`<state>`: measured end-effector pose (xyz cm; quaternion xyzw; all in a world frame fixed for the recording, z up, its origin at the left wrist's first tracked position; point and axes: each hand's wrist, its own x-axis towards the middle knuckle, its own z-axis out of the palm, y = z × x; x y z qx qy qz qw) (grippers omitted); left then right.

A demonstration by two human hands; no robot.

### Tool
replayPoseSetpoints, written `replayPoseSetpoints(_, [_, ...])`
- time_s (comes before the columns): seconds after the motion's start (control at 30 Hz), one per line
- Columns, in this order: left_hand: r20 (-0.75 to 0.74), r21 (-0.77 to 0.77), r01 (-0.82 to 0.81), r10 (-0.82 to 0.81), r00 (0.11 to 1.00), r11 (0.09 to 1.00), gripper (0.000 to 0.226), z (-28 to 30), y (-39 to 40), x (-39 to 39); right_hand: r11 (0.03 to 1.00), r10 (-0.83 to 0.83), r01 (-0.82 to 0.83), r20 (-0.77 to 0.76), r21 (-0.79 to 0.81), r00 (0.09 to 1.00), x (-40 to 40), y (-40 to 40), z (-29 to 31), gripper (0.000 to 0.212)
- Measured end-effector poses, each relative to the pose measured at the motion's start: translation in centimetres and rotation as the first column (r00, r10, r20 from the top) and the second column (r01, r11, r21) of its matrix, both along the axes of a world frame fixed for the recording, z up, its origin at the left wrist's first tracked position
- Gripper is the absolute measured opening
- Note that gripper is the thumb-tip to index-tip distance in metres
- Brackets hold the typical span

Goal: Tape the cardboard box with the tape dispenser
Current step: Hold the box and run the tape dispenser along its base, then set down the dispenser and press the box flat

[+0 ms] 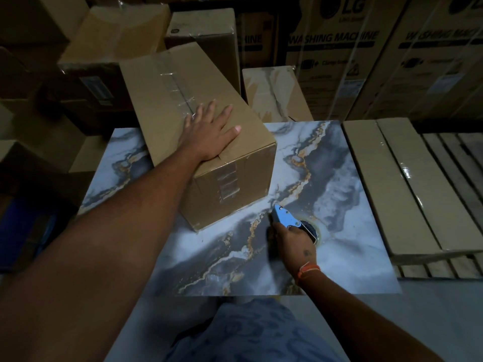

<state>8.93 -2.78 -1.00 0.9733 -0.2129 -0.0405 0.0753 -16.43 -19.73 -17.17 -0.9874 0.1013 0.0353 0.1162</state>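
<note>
A long brown cardboard box point(162, 100) lies slanted across the far left part of the marble-patterned table point(347, 199). Clear tape runs along its top seam and down its near end face. My left hand point(209, 129) rests flat on the box top near the near end, fingers spread. My right hand point(292, 241) is closed around the handle of a blue tape dispenser point(287, 218), low over the table just right of the box's near corner. The dispenser's tip points toward the box but is apart from it.
Flat cardboard packs point(397, 184) lie on a slatted pallet to the right of the table. Stacked cartons point(117, 30) and large washing machine boxes point(339, 48) stand behind. A small marble-patterned box point(274, 92) sits just past the table's far edge.
</note>
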Motion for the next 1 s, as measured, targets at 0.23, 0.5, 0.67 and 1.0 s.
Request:
replayPoseSetpoints(0.23, [-0.003, 0.0, -0.006, 0.006, 1.0, 1.0, 0.073, 0.2, 0.0, 0.0, 0.989, -0.085, 0.085, 0.006, -0.118, 0.996, -1.8, 0.9, 0.4, 0.072])
replayPoseSetpoints(0.5, [-0.046, 0.048, 0.236, -0.234, 0.971, 0.97, 0.075, 0.4, 0.6, 0.4, 0.904, -0.158, 0.0, 0.334, 0.427, 0.929, -1.6, 6.2, 5.6, 0.057])
replayPoseSetpoints(0.67, [-0.042, 0.078, 0.545, -0.543, 0.839, 0.835, 0.079, 0.9, 1.8, 2.4, 0.786, -0.262, -0.082, 0.451, 0.613, 0.853, 2.3, 12.3, 9.3, 0.072])
replayPoseSetpoints(1.0, [0.023, 0.01, 0.582, -0.582, 0.813, 0.813, 0.08, -0.1, 2.2, 2.9, 0.494, -0.559, 0.074, 0.251, 0.866, 0.79, 9.2, 21.0, 4.1, 0.072])
